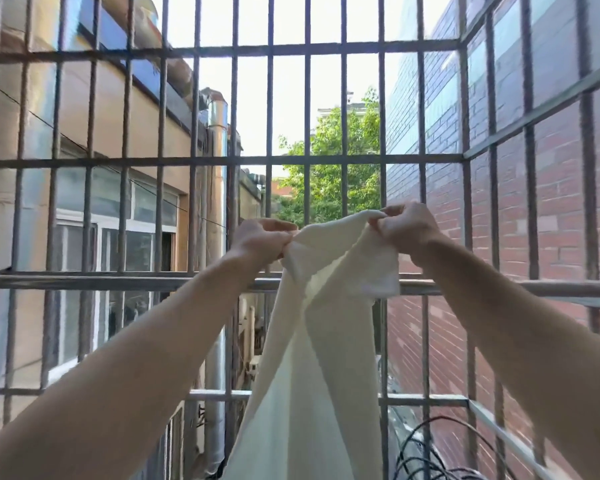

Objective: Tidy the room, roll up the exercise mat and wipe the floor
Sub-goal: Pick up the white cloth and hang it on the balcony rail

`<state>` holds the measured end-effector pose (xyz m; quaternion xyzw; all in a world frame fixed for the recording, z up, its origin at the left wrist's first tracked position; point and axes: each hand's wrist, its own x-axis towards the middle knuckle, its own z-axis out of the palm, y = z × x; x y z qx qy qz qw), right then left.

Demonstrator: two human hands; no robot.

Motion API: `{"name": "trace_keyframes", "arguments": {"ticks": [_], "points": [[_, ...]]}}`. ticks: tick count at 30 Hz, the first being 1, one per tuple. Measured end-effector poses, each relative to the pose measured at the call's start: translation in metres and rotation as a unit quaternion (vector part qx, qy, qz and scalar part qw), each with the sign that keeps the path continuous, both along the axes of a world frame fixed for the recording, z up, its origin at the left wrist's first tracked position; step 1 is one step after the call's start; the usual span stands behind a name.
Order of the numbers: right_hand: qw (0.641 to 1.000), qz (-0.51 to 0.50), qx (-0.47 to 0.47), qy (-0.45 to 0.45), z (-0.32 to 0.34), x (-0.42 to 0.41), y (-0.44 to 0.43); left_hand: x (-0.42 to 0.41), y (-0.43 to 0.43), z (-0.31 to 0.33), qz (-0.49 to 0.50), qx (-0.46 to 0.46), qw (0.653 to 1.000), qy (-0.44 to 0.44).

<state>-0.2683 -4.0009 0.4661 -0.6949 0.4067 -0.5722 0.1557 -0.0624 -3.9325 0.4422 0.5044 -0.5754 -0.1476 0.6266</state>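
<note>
A long cream-white cloth (312, 358) hangs down in front of me, its top edge held up at chest height. My left hand (260, 239) pinches one top corner and my right hand (407, 226) pinches the other, a little higher. Both arms are stretched out toward a barred window cage. The cloth's lower end runs out of the bottom of the view. The exercise mat and the floor are not in view.
A grey metal security grille (194, 161) boxes in the space ahead and to the right. Beyond it are a beige building at left, a red brick wall (551, 237) at right, and a green tree. Black cables (430, 455) lie coiled at the lower right.
</note>
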Motion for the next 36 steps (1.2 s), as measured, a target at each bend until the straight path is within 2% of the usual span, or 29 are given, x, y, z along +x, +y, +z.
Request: {"name": "trace_keyframes", "arguments": {"ticks": [5,6,8,9,11,13,14,16,19,21,24,27,29,31,33,36], "points": [[0.996,-0.009,0.05,-0.07,0.015,0.006,-0.053,-0.013,-0.043,0.022,0.074,-0.067,0.995,-0.007],[0.994,0.012,0.074,-0.079,0.017,0.007,-0.062,-0.014,-0.051,0.025,0.094,-0.089,0.992,-0.009],[0.975,0.134,0.163,-0.067,0.016,0.008,-0.076,-0.012,-0.069,0.028,0.121,-0.1,0.987,-0.027],[0.96,0.191,0.202,-0.035,0.015,0.009,-0.082,-0.01,-0.074,0.027,0.112,-0.066,0.99,-0.061],[0.94,0.238,0.235,0.069,0.01,0.009,-0.084,0.0,-0.083,0.018,0.042,0.085,0.98,-0.175],[0.939,0.193,0.199,0.203,0.004,0.009,-0.08,0.01,-0.086,0.004,-0.018,0.205,0.94,-0.27],[0.94,0.155,0.163,0.256,0.002,0.009,-0.076,0.013,-0.085,-0.001,-0.021,0.222,0.929,-0.297],[0.937,0.116,0.113,0.31,-0.003,0.008,-0.066,0.018,-0.085,-0.007,-0.011,0.205,0.93,-0.305],[0.942,0.113,0.035,0.313,-0.012,0.012,-0.041,0.019,-0.083,-0.009,-0.004,0.175,0.94,-0.294],[0.942,0.103,-0.027,0.317,-0.02,0.015,-0.026,0.018,-0.077,-0.011,-0.001,0.175,0.935,-0.309],[0.934,0.072,-0.072,0.341,-0.037,0.023,-0.014,0.019,-0.073,-0.015,0.024,0.157,0.926,-0.343],[0.934,0.028,-0.13,0.331,-0.05,0.03,-0.017,0.021,-0.062,-0.02,0.137,0.066,0.91,-0.386],[0.948,0.051,-0.124,0.288,-0.053,0.03,-0.02,0.023,-0.051,-0.027,0.189,-0.053,0.898,-0.395],[0.955,0.062,-0.116,0.266,-0.052,0.028,-0.022,0.027,-0.041,-0.036,0.141,-0.114,0.9,-0.397],[0.957,0.083,-0.11,0.257,-0.049,0.026,-0.025,0.032,-0.033,-0.044,0.071,-0.091,0.891,-0.439],[0.963,0.119,-0.078,0.229,-0.039,0.024,-0.033,0.038,-0.038,-0.05,0.094,-0.087,0.863,-0.489]]}}
